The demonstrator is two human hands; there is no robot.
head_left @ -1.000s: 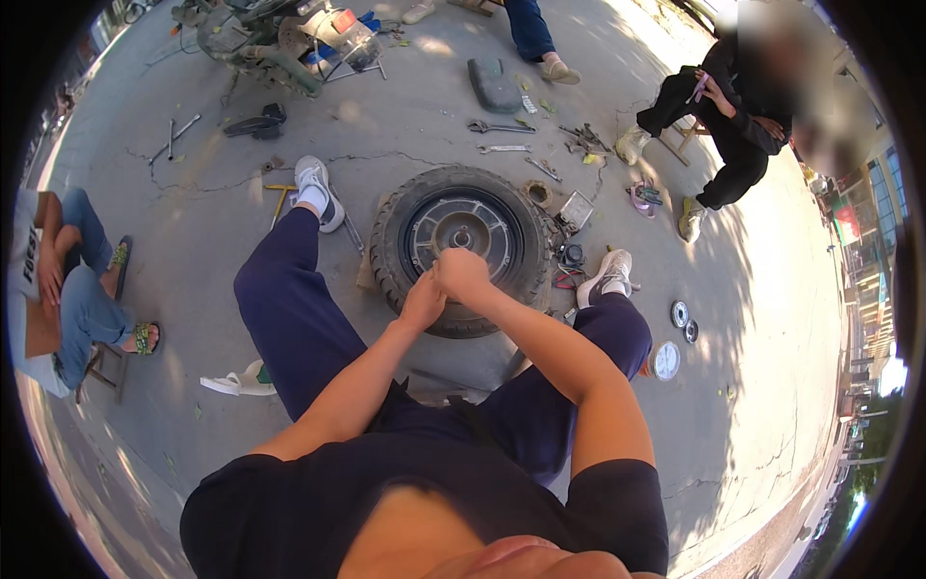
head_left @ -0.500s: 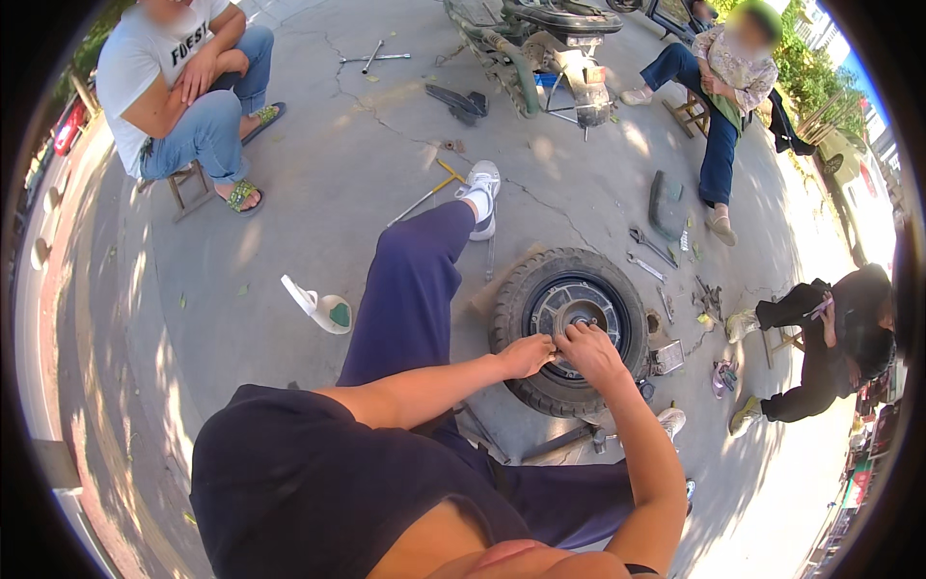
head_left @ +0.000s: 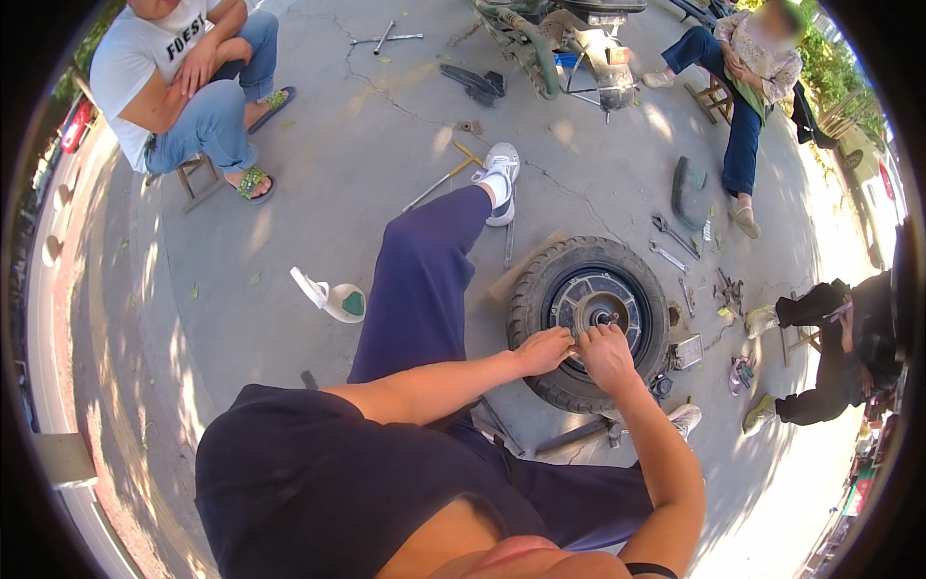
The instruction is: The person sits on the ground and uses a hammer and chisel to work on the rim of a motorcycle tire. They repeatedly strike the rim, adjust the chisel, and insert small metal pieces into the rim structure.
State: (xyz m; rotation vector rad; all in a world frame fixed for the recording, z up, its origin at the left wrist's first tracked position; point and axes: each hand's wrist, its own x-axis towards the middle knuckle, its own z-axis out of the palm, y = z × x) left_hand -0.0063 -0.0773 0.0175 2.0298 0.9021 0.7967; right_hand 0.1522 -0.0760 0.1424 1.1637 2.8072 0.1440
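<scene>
A black wheel (head_left: 644, 276) with a chunky tyre lies flat on the ground between my legs. Its grey hub (head_left: 576, 289) faces up, with a short axle (head_left: 605, 317) at the middle. My left hand (head_left: 543, 351) is over the near part of the hub, thumb and fingers pinched together. Right beside it, my right hand (head_left: 606, 357) has its fingers bent and closed just below the axle. The fingertips of both hands meet or nearly meet. Whatever sits between them is too small and too covered to make out.
Wrenches (head_left: 673, 237) and pliers (head_left: 729, 289) lie right of the wheel; a hammer (head_left: 577, 439) lies on its near side. A yellow-handled tool (head_left: 446, 180) is by my shoe. A white container (head_left: 340, 301) stands left. A partly dismantled vehicle (head_left: 555, 48) and several seated people surround the area.
The view has shifted slightly, so the whole scene sits a little further right. Both hands stay at the hub, with the right fingers drawn slightly nearer to me, uncovering more of the axle.
</scene>
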